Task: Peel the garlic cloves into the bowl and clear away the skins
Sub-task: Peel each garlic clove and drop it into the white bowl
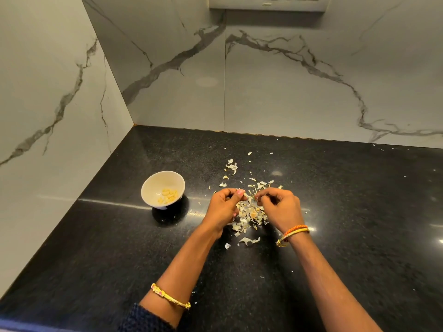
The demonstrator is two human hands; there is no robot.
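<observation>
Black speckled polished stone bench (335, 212) carries all items, set into a corner of white marble-patterned wall panels (287, 92) with grey veins. A small white ceramic bowl (153, 185) stands on the bench to the left of the hands and well apart from them; it contains several pale yellow peeled garlic cloves (168, 196) gathered at its bottom.

A pile of thin, papery, off-white garlic skins (249, 214) lies on the bench between and below the two hands, with loose flakes scattered further back toward the wall and a few nearer the person.

The left hand (224, 207) is positioned above the pile with its fingers curled, pinching a small pale garlic piece (245, 195) at the fingertips. The right hand (282, 207) faces it, just beside, its fingers also curled and pinching at the same piece from the other side. Whether that piece is a whole clove or only skin cannot be told.

A gold bangle (171, 297) sits on the left forearm next to a dark knitted sleeve (143, 318). Orange and yellow thread bands (296, 230) circle the right wrist.
</observation>
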